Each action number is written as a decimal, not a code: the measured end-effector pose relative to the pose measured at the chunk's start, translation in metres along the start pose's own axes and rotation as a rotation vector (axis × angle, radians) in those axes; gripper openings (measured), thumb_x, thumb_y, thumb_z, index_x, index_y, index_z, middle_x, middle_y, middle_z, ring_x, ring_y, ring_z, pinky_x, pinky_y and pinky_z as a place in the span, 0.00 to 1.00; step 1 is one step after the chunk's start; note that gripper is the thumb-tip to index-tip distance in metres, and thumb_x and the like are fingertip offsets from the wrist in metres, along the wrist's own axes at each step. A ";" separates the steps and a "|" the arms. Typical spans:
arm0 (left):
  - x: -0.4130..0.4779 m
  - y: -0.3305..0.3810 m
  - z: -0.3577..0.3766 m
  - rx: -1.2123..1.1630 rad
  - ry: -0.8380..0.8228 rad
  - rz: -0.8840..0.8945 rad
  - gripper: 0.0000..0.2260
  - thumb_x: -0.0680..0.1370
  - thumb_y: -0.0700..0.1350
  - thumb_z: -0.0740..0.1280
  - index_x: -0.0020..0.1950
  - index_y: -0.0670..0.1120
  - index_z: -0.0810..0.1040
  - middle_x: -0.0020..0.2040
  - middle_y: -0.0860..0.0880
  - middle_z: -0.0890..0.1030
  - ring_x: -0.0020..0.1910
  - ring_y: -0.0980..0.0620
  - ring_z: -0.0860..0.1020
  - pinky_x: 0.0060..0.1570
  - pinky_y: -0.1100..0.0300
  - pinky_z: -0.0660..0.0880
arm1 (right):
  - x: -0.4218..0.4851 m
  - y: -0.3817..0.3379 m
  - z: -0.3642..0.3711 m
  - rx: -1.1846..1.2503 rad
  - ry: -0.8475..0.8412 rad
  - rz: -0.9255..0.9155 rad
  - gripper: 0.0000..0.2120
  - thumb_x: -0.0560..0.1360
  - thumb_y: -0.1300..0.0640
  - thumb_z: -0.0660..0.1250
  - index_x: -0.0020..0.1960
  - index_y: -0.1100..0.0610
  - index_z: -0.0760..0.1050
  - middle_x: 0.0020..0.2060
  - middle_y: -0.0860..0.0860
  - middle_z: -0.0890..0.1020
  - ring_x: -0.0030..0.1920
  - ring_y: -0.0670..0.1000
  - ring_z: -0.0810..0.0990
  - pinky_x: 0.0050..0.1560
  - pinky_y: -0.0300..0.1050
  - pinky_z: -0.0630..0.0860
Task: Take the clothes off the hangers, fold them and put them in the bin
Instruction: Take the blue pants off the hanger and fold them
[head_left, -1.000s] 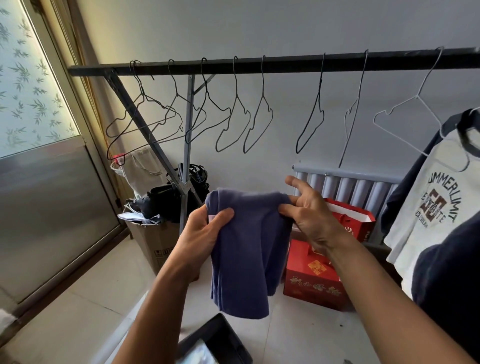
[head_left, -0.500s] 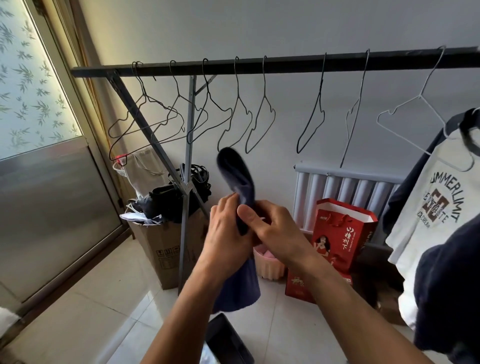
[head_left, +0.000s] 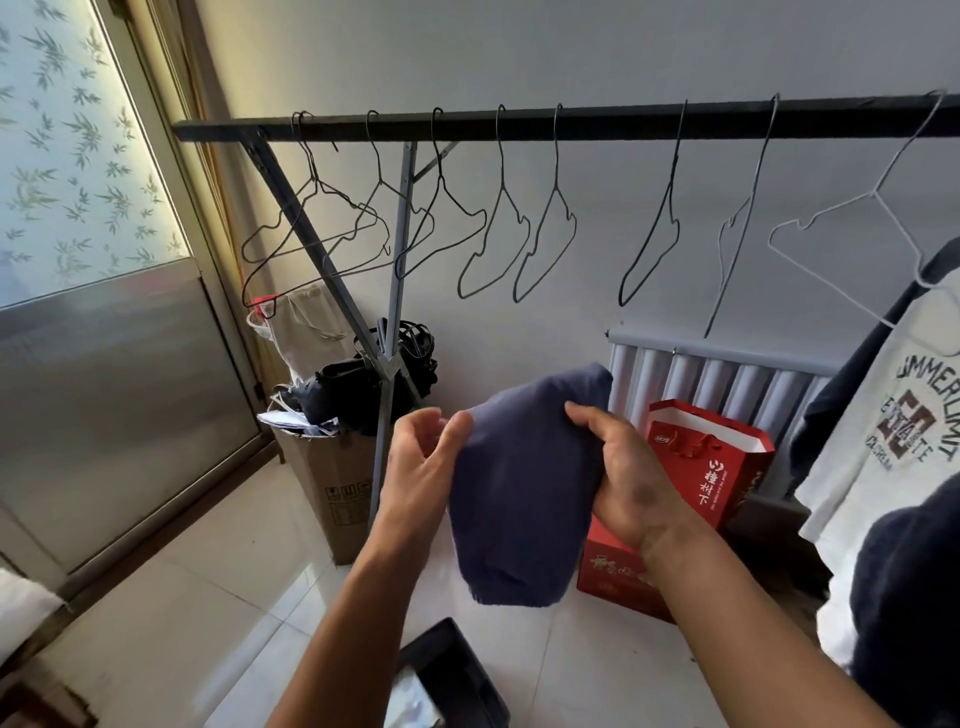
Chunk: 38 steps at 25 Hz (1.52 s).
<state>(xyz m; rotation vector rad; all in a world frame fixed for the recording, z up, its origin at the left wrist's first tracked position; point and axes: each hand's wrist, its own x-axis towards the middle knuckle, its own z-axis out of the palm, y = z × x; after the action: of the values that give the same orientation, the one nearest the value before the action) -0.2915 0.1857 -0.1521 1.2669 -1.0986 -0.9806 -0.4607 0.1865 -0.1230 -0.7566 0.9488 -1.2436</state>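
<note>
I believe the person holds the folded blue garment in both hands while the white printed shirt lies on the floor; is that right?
Not quite: the white printed shirt is not on the floor; it hangs at the right, below the rail. The head view shows it. The left hand and right hand do hold the folded blue garment.

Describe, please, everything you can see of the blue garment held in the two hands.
The blue garment is soft, plain cloth in dusky blue-violet, folded into a thick, rounded bundle held roughly upright in mid-air. The left hand pinches its upper left edge; the right hand grips its right side. Its lower end hangs free.
</note>
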 end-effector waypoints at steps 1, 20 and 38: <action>-0.001 -0.002 -0.002 -0.066 -0.064 -0.147 0.27 0.71 0.64 0.68 0.62 0.46 0.77 0.55 0.47 0.82 0.54 0.51 0.81 0.54 0.54 0.76 | -0.001 -0.003 -0.001 0.013 -0.014 0.013 0.10 0.77 0.57 0.63 0.49 0.60 0.82 0.41 0.56 0.86 0.40 0.50 0.85 0.42 0.45 0.76; -0.033 -0.006 -0.002 -0.190 0.211 0.030 0.04 0.73 0.42 0.74 0.44 0.42 0.82 0.39 0.44 0.85 0.38 0.50 0.83 0.37 0.59 0.79 | 0.019 0.019 -0.014 -0.493 -0.340 -0.108 0.36 0.69 0.66 0.74 0.71 0.47 0.65 0.61 0.47 0.74 0.59 0.49 0.78 0.58 0.47 0.79; 0.010 -0.029 -0.128 -0.219 0.145 -0.086 0.22 0.71 0.61 0.71 0.59 0.51 0.80 0.52 0.47 0.85 0.50 0.48 0.83 0.45 0.54 0.81 | 0.061 0.085 0.106 -0.502 -0.136 -0.254 0.09 0.75 0.53 0.71 0.51 0.58 0.79 0.45 0.52 0.85 0.46 0.50 0.84 0.46 0.43 0.81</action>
<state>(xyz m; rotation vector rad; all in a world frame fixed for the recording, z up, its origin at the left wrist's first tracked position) -0.1637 0.2018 -0.1782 1.1935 -0.8071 -1.0269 -0.3251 0.1396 -0.1634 -1.3741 1.0903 -1.1605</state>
